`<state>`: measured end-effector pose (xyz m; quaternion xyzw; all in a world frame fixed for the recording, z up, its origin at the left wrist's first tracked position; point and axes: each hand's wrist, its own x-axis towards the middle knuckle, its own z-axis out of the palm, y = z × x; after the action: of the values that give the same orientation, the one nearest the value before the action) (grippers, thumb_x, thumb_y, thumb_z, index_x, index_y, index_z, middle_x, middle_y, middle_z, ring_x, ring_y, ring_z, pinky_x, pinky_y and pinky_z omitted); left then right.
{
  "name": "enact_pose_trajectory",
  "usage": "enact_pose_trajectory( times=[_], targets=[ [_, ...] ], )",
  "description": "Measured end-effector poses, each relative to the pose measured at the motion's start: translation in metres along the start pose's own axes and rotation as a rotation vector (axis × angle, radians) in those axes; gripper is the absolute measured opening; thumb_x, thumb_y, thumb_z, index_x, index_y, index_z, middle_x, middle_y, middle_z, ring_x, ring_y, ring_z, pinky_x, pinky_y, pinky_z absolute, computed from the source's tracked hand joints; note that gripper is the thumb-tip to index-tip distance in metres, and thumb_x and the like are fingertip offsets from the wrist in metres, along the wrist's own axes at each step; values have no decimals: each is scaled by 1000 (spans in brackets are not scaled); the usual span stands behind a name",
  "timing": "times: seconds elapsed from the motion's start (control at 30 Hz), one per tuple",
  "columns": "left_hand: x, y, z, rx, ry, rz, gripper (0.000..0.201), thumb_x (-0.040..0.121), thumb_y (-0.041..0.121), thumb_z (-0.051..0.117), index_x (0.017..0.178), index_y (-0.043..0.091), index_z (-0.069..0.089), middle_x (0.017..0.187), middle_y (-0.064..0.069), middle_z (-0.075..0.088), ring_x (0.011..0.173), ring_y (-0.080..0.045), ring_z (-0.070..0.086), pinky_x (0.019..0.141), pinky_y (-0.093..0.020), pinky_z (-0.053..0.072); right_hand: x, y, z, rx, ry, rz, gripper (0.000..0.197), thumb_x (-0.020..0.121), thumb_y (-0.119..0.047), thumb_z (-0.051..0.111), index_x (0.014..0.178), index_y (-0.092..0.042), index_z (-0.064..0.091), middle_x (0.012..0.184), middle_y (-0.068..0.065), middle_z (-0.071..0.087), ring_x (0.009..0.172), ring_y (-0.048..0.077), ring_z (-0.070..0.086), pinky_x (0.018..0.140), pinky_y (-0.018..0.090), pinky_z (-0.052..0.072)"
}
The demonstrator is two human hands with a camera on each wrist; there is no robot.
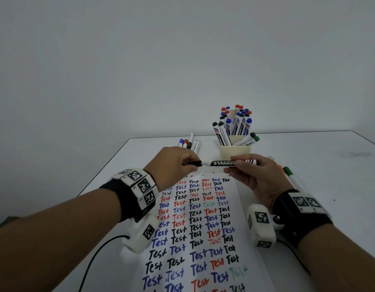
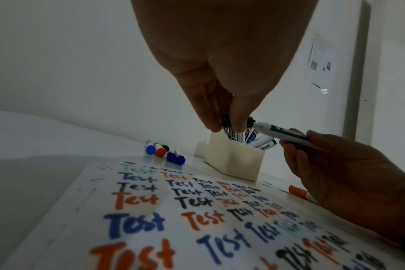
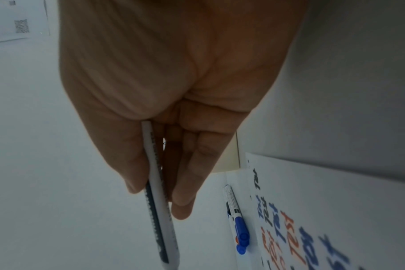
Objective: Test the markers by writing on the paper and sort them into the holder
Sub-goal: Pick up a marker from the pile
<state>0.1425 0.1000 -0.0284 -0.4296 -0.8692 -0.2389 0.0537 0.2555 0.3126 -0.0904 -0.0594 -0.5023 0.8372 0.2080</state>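
Observation:
A black whiteboard marker [image 1: 224, 163] lies level in the air over the far end of the paper [image 1: 203, 228], just in front of the cream holder [image 1: 235, 151]. My right hand [image 1: 235, 167] grips its barrel [image 3: 157, 210]. My left hand [image 1: 191, 164] pinches the black cap [image 2: 226, 120] at the marker's tip end [image 2: 282, 133]. Whether the cap is seated or just off the nib I cannot tell. The paper [image 2: 150, 210] is covered in rows of "Test" in black, blue, red and green. The holder [image 2: 234, 159] is packed with several capped markers.
Several loose markers [image 1: 189, 143] lie at the table's back left beside the holder. A green and an orange marker [image 1: 290, 175] lie right of the paper, near my right wrist. The white table [image 1: 329, 165] meets a plain wall behind. Black cables trail from both wrists.

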Motion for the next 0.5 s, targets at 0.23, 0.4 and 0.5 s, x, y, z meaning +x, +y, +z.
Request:
enact_pose_trajectory(
  times=[0.23, 0.4, 0.5],
  targets=[
    [4, 12, 9, 5, -70, 2, 15, 99, 17, 58, 110, 21, 68, 89, 17, 57, 80, 1, 52, 68, -5, 35, -1, 1, 2, -23, -17, 37, 43, 65, -15, 80, 102, 4, 71, 95, 32, 74, 85, 35, 77, 77, 32, 64],
    [6, 18, 8, -48, -73, -62, 17, 101, 11, 53, 109, 17, 67, 92, 4, 63, 77, -4, 54, 67, -15, 43, -3, 0, 3, 6, -27, 47, 29, 75, -9, 72, 102, 3, 71, 97, 30, 74, 85, 34, 78, 78, 32, 64],
    [9, 24, 4, -58, -60, -68, 17, 101, 8, 53, 109, 13, 67, 95, 0, 63, 76, -4, 54, 67, -13, 43, -2, 0, 4, 27, -16, 33, 28, 77, -8, 71, 102, 3, 70, 97, 30, 75, 85, 34, 77, 79, 33, 64]
  ],
)
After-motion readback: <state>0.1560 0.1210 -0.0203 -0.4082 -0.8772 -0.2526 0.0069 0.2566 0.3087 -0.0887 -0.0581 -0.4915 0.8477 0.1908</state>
